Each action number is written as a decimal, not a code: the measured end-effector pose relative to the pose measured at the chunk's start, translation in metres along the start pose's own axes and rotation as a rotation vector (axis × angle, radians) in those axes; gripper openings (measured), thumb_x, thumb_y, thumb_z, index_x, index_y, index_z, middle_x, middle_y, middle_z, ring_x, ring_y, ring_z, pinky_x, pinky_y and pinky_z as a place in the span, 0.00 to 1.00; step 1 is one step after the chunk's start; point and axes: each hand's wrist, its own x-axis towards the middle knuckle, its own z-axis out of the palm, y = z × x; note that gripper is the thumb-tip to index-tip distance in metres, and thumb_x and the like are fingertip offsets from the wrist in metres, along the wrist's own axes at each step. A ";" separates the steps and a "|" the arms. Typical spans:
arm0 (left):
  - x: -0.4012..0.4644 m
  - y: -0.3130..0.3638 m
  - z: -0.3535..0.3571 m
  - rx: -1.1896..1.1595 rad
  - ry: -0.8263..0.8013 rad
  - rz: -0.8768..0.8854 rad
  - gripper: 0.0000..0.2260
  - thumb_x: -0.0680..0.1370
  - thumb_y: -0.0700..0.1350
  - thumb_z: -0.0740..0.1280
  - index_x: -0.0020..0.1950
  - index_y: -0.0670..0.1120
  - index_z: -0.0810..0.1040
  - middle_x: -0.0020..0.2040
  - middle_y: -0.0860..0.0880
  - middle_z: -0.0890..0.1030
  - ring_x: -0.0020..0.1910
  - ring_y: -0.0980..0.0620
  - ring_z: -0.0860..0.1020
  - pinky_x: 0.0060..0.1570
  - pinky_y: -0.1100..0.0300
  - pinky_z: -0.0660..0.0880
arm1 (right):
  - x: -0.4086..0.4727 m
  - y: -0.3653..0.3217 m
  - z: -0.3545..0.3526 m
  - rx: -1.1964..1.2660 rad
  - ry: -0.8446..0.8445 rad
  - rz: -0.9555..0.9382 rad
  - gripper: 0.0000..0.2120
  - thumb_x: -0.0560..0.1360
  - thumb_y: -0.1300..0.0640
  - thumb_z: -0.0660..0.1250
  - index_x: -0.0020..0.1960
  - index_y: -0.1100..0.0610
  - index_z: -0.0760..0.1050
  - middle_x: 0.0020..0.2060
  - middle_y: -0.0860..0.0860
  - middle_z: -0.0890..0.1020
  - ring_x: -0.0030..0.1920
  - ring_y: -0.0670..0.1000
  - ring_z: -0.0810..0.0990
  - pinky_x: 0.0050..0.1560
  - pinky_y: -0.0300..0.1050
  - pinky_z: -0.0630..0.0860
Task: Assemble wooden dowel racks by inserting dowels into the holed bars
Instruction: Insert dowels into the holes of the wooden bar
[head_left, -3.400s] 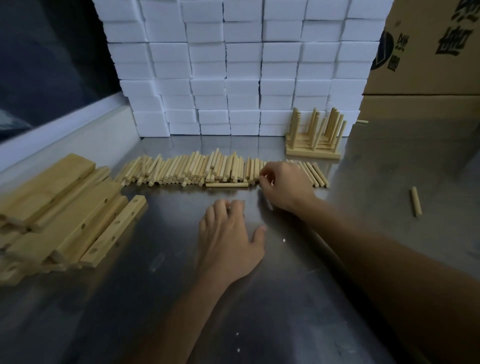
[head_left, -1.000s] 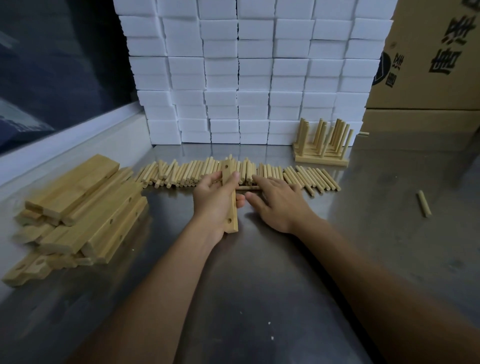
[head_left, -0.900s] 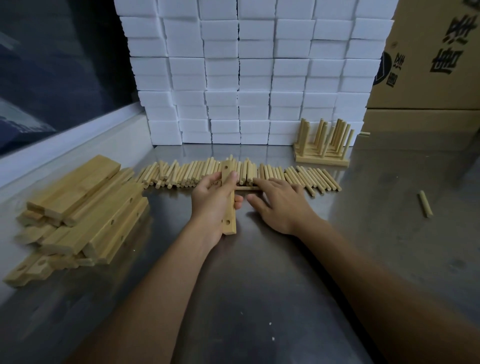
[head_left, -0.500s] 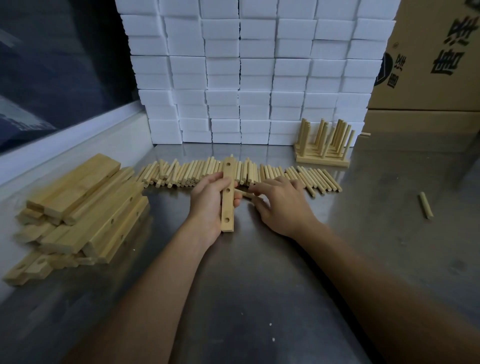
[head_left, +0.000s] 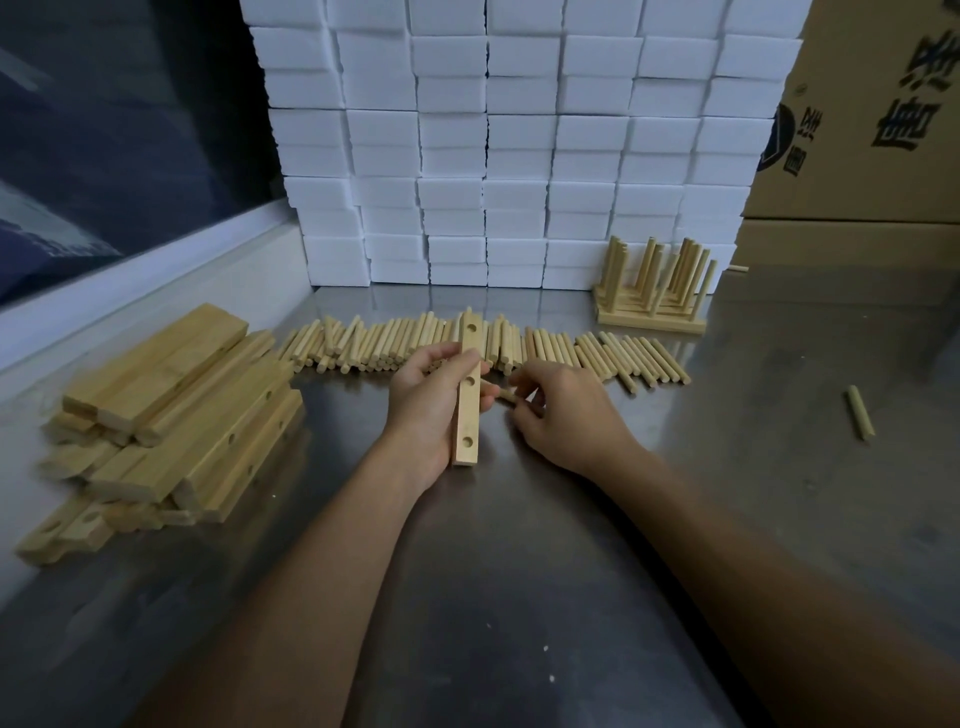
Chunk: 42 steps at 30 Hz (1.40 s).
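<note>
Wooden bar (head_left: 469, 393) is sitting gripped in my left hand (head_left: 423, 402), fingers curled round it, holes turned rightward, so my right hand (head_left: 558, 410), pinching one dowel (head_left: 500, 394) at its fingertips, is lining it up with the middle hole, spare dowels (head_left: 545, 348) lying just behind on the table (head_left: 519, 571).

A pale rectangular wooden bar with three round holes (head_left: 469, 387) stands on its long edge, its length running from 6 to 12 o'clock. A short light wooden dowel (head_left: 498, 393) lies level at its 3 o'clock side, tip at the middle hole. Loose dowels (head_left: 561, 351) lie in a row at 12 o'clock.
</note>
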 end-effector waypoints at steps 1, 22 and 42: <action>0.000 0.000 0.000 0.012 -0.001 0.008 0.10 0.78 0.36 0.69 0.58 0.40 0.75 0.37 0.43 0.83 0.28 0.49 0.80 0.29 0.60 0.78 | 0.000 -0.001 0.000 -0.011 -0.022 0.008 0.15 0.75 0.58 0.65 0.62 0.56 0.77 0.50 0.51 0.81 0.48 0.52 0.78 0.51 0.52 0.77; -0.008 0.003 0.001 0.102 -0.083 0.030 0.12 0.79 0.33 0.65 0.62 0.42 0.78 0.43 0.41 0.82 0.29 0.46 0.81 0.27 0.58 0.78 | -0.021 0.006 -0.011 0.214 0.096 0.225 0.10 0.80 0.64 0.59 0.59 0.55 0.71 0.52 0.52 0.75 0.48 0.51 0.73 0.46 0.43 0.69; -0.021 -0.001 0.007 0.506 -0.273 0.155 0.14 0.79 0.39 0.69 0.64 0.42 0.78 0.56 0.43 0.81 0.33 0.42 0.83 0.31 0.57 0.80 | -0.026 -0.003 -0.015 0.309 0.385 0.008 0.08 0.80 0.56 0.65 0.56 0.58 0.77 0.37 0.43 0.77 0.33 0.41 0.73 0.35 0.43 0.73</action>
